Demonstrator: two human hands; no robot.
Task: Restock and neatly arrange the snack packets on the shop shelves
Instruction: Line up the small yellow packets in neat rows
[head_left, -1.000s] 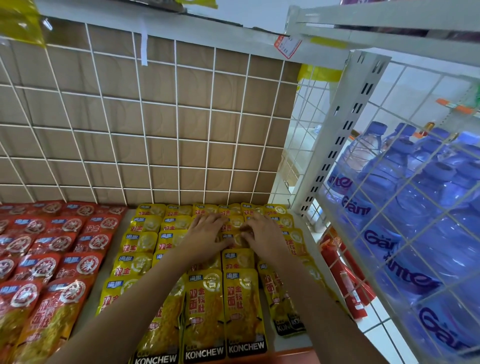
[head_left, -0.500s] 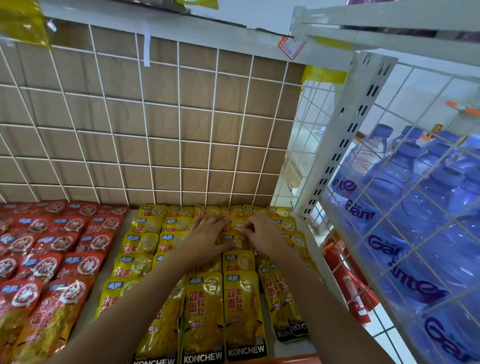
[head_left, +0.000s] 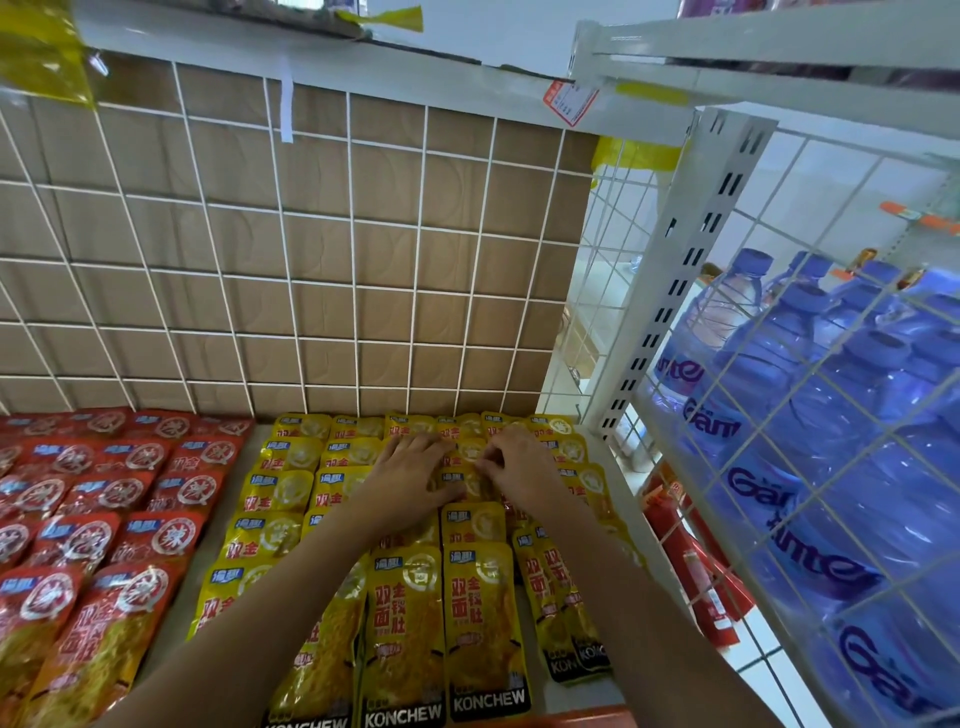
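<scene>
Yellow KONCHEW snack packets (head_left: 485, 631) lie in overlapping rows on the white shelf (head_left: 200, 582), running from the front edge back to the wire grid. Red packets (head_left: 88, 525) of the same kind fill the shelf's left part. My left hand (head_left: 408, 475) lies flat, fingers spread, pressing on yellow packets near the back of the middle rows. My right hand (head_left: 511, 467) sits just to its right, fingers curled and pinching the top of a yellow packet (head_left: 470, 480) between the two hands. Both forearms cover parts of the yellow rows.
A white wire grid (head_left: 291, 291) backed by brown cardboard closes the shelf's rear. A slotted white upright (head_left: 680, 270) and wire side panel stand at the right, with large blue water bottles (head_left: 810, 415) behind. Red packets (head_left: 691, 566) lie lower right. A shelf with a price tag (head_left: 570, 101) hangs overhead.
Both hands have stayed over the same back rows, shifting only slightly; the view has tilted a little, so the packets sit lower in frame.
</scene>
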